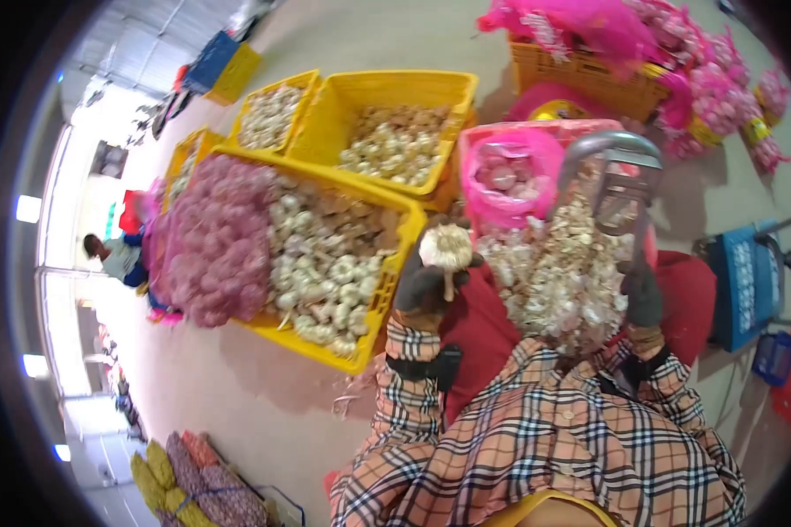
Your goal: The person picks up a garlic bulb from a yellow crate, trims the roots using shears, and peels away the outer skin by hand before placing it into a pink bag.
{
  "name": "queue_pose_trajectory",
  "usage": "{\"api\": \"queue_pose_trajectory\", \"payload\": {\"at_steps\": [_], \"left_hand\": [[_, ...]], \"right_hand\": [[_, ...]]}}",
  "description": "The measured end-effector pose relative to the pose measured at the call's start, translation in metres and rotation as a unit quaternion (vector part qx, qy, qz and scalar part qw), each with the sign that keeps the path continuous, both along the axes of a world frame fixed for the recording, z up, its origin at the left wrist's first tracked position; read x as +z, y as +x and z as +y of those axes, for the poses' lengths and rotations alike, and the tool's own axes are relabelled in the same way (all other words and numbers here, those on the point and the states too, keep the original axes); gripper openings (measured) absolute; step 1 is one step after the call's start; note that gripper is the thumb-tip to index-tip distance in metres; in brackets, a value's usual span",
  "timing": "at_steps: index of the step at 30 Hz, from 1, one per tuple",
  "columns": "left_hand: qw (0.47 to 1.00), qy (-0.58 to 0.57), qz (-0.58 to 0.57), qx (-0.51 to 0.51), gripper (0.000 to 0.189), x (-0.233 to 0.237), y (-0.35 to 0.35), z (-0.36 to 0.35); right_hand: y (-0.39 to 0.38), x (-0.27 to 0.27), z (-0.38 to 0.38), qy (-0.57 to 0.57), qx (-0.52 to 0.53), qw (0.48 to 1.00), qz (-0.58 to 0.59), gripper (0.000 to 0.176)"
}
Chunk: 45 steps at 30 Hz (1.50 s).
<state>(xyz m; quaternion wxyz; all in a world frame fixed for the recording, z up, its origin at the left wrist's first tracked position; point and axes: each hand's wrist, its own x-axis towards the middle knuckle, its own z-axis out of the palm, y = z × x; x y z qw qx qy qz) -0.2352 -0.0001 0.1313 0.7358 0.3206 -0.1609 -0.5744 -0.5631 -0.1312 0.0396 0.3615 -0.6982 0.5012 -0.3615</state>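
My left hand (424, 288), in a dark glove, holds a white garlic bulb (446, 246) up by its stem, just right of the big yellow crate (394, 279). My right hand (643, 294), also gloved, is at the right side of a heap of garlic bulbs (561, 268) in my lap, close to a grey metal frame (608, 167). Whether that hand grips anything is not clear. Plaid sleeves cover both arms.
The big yellow crate holds loose garlic and a pink mesh sack (213, 241). More yellow crates (395, 132) of garlic stand behind. A pink bag (511, 176), an orange crate (580, 75) with pink sacks, a blue stool (747, 281). A person (119, 256) sits far left.
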Motion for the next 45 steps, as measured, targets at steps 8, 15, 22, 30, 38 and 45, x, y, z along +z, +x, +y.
{"api": "queue_pose_trajectory", "payload": {"at_steps": [8,15,22,30,38,45], "left_hand": [[0.987,0.039,0.064,-0.145,0.078,-0.012,-0.103,-0.065],[0.975,0.021,0.054,-0.215,0.066,-0.008,-0.122,-0.079],[0.968,0.038,0.062,-0.242,0.054,-0.008,-0.132,-0.089],[0.958,0.098,0.164,-0.215,0.043,0.002,-0.137,-0.082],[0.976,0.075,-0.031,-0.2,0.057,-0.02,-0.127,-0.089],[0.972,-0.026,-0.161,-0.167,0.099,-0.033,-0.121,-0.093]], "right_hand": [[0.007,0.125,0.032,0.38,-0.063,0.922,0.045,0.034],[0.007,0.147,0.032,0.395,-0.019,0.916,0.067,0.036],[0.003,0.158,0.032,0.411,-0.011,0.907,0.088,0.036],[0.006,0.185,0.034,0.507,-0.01,0.859,-0.065,0.034],[0.005,0.191,0.032,0.553,-0.014,0.831,-0.066,0.031],[0.004,0.164,0.038,0.419,-0.014,0.907,0.044,0.038]]}}
